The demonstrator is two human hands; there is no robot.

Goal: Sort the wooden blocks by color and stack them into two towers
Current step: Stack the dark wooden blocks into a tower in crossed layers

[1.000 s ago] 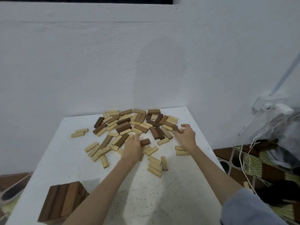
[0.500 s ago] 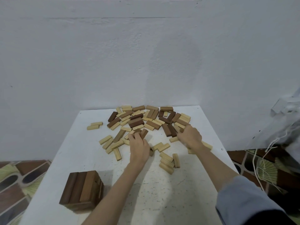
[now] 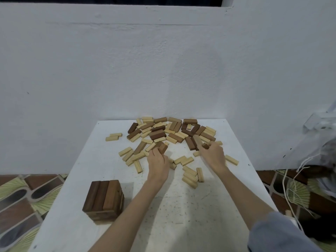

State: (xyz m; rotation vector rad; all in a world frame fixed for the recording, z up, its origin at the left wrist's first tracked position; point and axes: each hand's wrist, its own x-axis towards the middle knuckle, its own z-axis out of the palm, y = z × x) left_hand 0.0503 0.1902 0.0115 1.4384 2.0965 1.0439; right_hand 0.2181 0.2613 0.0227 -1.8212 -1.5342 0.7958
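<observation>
A: From the head view we look down on a white, speckled worktop [image 3: 181,215] set against a rough white plastered wall [image 3: 127,70]. What lies on it?

B: We see a loose heap of wooden blocks [image 3: 171,133] at the far edge, small rectangular bars, some pale and some dark brown, lying mixed and crossed. A squat dark tower [image 3: 104,200] of brown bars stands near the front left corner.

A: And our hands?

B: Our left hand [image 3: 158,164] has its fingers curled tight around a dark block [image 3: 163,148] at the near side of the heap. Our right hand [image 3: 212,155] pinches a small brown block [image 3: 205,146] at the heap's right side.

A: Anything hard to make out?

B: The tower's lower layers are shadowed, so we cannot count them. A grey sleeve [image 3: 276,233] is cut off at the bottom right corner, and the blurred things beside the worktop's right edge cannot be identified.
</observation>
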